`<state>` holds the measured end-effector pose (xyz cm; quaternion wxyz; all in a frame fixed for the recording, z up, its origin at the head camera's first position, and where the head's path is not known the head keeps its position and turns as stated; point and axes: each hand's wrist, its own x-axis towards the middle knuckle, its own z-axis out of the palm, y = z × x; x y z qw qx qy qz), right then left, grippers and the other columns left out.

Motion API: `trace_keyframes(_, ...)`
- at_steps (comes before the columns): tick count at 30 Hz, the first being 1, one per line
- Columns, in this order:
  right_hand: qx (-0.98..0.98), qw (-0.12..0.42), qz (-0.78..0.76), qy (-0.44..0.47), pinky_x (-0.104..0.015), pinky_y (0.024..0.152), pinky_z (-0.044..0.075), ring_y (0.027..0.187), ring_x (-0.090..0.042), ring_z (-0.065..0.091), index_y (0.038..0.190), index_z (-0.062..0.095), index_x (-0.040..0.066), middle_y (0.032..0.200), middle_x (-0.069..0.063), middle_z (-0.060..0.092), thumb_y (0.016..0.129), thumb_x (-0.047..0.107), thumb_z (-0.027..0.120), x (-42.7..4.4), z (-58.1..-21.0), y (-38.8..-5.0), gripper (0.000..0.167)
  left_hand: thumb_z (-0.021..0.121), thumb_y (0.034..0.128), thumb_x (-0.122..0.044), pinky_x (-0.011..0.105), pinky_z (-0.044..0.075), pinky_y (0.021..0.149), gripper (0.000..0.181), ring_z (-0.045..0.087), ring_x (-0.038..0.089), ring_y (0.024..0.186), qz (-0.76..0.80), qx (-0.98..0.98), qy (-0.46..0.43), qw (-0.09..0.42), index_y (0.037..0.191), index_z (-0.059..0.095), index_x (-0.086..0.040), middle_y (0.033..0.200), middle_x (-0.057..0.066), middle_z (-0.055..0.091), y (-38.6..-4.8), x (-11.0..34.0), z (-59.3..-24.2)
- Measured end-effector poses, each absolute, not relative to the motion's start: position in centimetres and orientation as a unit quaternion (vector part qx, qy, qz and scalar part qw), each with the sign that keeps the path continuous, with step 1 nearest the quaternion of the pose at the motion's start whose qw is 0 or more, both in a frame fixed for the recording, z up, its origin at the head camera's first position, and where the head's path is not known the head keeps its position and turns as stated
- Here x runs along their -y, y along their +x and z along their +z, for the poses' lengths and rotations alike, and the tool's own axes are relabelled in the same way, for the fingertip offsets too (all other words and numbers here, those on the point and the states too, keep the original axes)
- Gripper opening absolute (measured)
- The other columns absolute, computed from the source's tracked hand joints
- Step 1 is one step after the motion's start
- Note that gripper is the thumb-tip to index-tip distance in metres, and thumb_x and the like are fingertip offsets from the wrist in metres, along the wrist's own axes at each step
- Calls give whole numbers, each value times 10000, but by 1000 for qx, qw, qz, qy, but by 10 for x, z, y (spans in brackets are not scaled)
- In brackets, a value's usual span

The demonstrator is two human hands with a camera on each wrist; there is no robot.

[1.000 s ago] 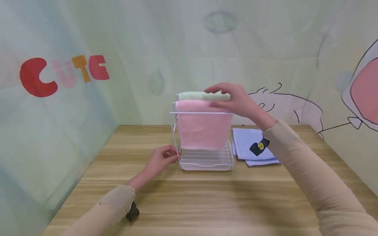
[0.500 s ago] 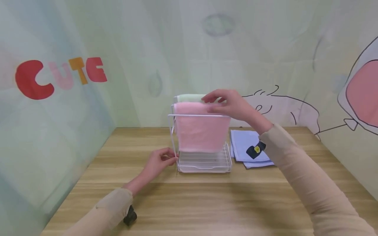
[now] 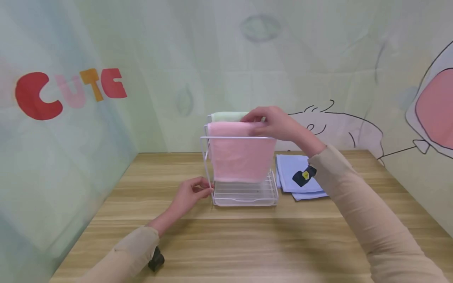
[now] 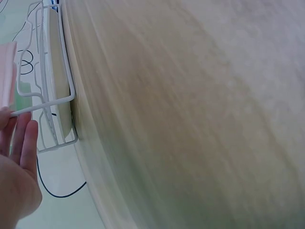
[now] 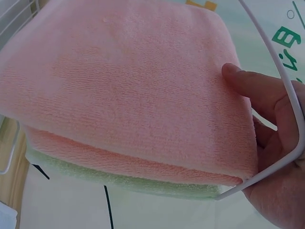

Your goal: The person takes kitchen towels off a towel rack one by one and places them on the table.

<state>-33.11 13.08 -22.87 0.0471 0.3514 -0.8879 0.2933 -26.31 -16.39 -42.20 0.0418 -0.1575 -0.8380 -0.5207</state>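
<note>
A white wire rack (image 3: 205,161) stands mid-table with a folded pink towel (image 3: 240,161) hanging over one bar. Behind it hangs a pale green towel (image 3: 228,116), mostly covered. My left hand (image 3: 185,196) pinches the rack's front left leg near its base; the left wrist view has thumb and fingertips at a white wire (image 4: 52,101). At the top right of the pink towel, my right hand (image 3: 279,124) grips the fold. In the right wrist view the thumb (image 5: 255,86) lies on the pink cloth, with the other fingers partly hidden behind the towel's edge.
Folded blue towels (image 3: 288,173) lie on the wooden table (image 3: 226,243) right of the rack, partly under the right wrist. A shallow tray (image 3: 244,203) forms the rack's base. Printed cloth walls (image 3: 170,78) enclose the table at the back and sides.
The right hand has shifted slightly down and left along the towel tops, its fingers moving off the green towel toward the pink one's fold. The left hand keeps its hold on the rack leg.
</note>
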Motion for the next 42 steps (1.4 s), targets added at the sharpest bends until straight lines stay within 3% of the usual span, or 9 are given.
trace_keyframes(19,878,114,293,360,-283,702,469,787,-187,546,1028,772,96,865,-63,657,883,135,743,-122,-231,-334,153,723,882,-71,214,613,724,126,731,384,869,-525,835,-164,33,984,700,1,992,188,738,-263,166,-421)
trace_keyframes(25,863,173,272,389,-256,670,452,750,-157,550,978,790,106,815,-52,658,872,95,745,-122,-230,-330,115,719,886,-65,217,613,720,98,730,388,867,-522,836,-163,35,966,702,-12,997,188,740,-261,166,-420)
trace_keyframes(32,868,182,258,384,-270,693,477,778,-156,588,1014,788,113,864,-54,700,872,88,745,-121,-227,-326,151,724,881,-66,221,613,704,85,730,393,854,-523,836,-161,38,945,702,-14,1005,194,744,-261,165,-419)
trace_keyframes(42,875,166,248,381,-373,853,550,920,-205,666,1057,753,77,990,-80,746,914,108,700,-121,-225,-325,155,724,883,-74,215,608,707,89,731,380,854,-520,838,-160,39,948,704,-16,993,186,742,-262,165,-419)
